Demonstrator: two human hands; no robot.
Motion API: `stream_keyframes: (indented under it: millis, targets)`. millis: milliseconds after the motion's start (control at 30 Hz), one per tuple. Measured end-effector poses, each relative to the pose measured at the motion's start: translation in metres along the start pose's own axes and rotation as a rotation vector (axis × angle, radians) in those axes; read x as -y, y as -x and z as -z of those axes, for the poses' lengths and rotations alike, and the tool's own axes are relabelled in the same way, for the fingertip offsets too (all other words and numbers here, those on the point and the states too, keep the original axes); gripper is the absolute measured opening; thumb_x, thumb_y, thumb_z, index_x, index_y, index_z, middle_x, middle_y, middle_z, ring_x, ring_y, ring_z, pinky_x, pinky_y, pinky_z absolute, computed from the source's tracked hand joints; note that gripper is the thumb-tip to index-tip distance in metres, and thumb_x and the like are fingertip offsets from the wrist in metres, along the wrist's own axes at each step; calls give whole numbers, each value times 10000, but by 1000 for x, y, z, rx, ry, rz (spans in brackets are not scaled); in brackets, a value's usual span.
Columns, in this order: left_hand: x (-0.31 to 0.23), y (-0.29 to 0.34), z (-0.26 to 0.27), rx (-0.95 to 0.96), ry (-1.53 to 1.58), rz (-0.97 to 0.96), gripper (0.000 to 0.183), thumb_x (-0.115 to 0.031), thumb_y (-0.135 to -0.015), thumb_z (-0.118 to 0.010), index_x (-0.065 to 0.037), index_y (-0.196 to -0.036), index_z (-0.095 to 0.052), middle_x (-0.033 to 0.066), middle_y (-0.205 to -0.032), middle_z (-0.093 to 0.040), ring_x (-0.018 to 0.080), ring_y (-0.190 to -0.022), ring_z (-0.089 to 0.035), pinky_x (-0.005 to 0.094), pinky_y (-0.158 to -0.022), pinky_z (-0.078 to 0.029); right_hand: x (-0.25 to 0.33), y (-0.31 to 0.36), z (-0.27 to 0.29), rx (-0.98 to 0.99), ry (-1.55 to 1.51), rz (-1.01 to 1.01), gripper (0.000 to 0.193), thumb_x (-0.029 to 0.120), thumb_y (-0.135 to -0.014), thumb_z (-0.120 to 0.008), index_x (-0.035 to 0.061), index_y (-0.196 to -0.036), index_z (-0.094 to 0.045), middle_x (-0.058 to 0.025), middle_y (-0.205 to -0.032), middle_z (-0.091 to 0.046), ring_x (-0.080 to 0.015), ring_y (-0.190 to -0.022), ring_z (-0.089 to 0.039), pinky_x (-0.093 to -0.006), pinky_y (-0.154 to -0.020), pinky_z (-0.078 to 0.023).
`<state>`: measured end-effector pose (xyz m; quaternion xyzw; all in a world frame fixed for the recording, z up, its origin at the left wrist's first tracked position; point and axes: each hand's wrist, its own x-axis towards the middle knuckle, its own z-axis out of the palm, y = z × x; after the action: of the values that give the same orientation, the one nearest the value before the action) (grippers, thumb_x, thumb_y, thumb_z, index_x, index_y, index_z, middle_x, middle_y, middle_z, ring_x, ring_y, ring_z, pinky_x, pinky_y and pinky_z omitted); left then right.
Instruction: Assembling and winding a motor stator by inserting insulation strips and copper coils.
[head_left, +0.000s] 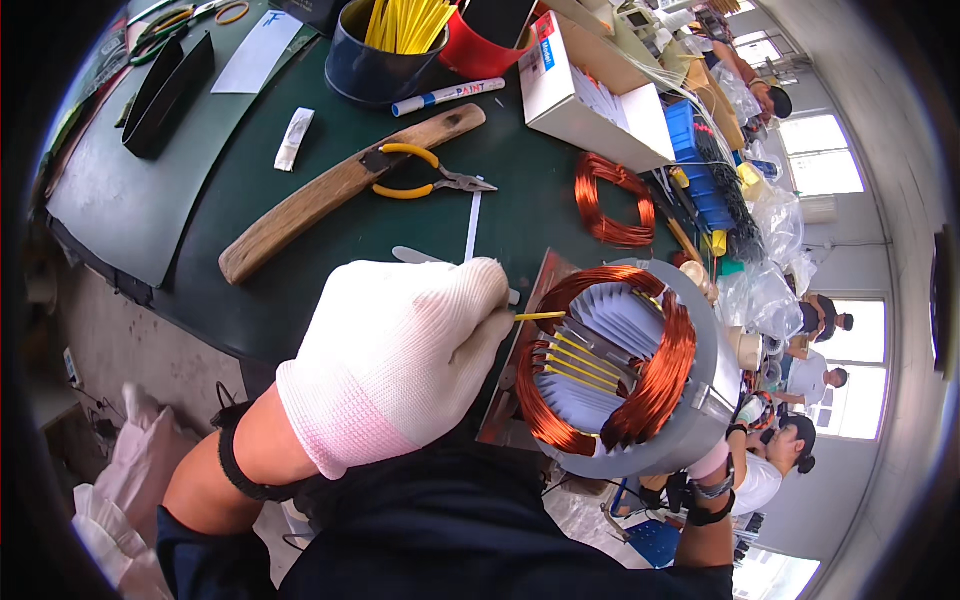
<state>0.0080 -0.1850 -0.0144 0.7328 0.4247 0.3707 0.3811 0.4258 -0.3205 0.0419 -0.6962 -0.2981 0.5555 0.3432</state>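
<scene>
In a white glove with a pink cuff, my left hand [410,345] is closed in a pinch. A thin yellow strip [542,316] sticks out from its fingertips toward a grey motor stator [716,375]. Thick copper windings [655,385] loop around the stator's bore, where white slot liners [610,318] stand in rows. Several yellow strips [582,365] lie in slots on the bore's near-left side. My right hand [710,462], also gloved, is against the stator's lower right side; its fingers are hidden behind it.
Yellow-handled pliers [430,178] rest across a curved wooden bar [340,195] on the green table. Behind are a paint marker [448,96], a dark tub [375,68] of yellow strips and a white box [600,110]. A copper coil [612,200] lies beyond the stator. Other people sit farther right.
</scene>
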Motion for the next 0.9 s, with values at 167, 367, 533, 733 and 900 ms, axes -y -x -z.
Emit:
stream_keyframes:
  millis: [167, 367, 533, 733, 900]
  targets:
    - [-3, -3, 0, 57, 19, 18, 17, -27, -859, -700, -15, -866, -691, 162, -683, -625, 352, -632, -661, 382, -593, -521, -22, -8, 32, 130, -287, -81, 625, 472, -1092, -297, 66, -1543, -446, -180, -1558, -496, -367, -1405, -486, -534, -1177, -398]
    - [0, -6, -8, 74, 38, -27, 25, -35, -858, -702, -22, -872, -687, 162, -681, -629, 363, -652, -670, 395, -595, -527, -16, -10, 40, 89, -202, -144, 619, 470, -1093, -281, 77, -1539, -458, -162, -1523, -538, -366, -1383, -505, -521, -1165, -410]
    - [2, -8, -10, 92, -70, -62, 48, -45, -852, -707, -32, -885, -675, 164, -685, -625, 371, -661, -669, 415, -586, -522, -30, -6, 57, -71, -364, -269, 660, 526, -1070, -302, 87, -1536, -461, -139, -1528, -536, -363, -1345, -533, -499, -1154, -415]
    - [14, -19, -6, 185, -134, -142, 76, -76, -860, -721, -36, -897, -668, 159, -693, -628, 375, -694, -676, 431, -612, -524, -29, 10, 59, -133, 993, 222, 556, 307, -1046, -493, 25, -1521, -433, -182, -1503, -535, -356, -1313, -552, -435, -1111, -450]
    - [11, -30, -7, 251, -152, -96, 74, -80, -876, -713, -37, -917, -669, 172, -717, -642, 383, -723, -684, 439, -635, -529, -23, -9, 43, -41, -21, -3, 689, 129, -847, -772, -15, -1458, -486, -199, -1393, -624, -303, -1243, -619, -427, -1015, -510]
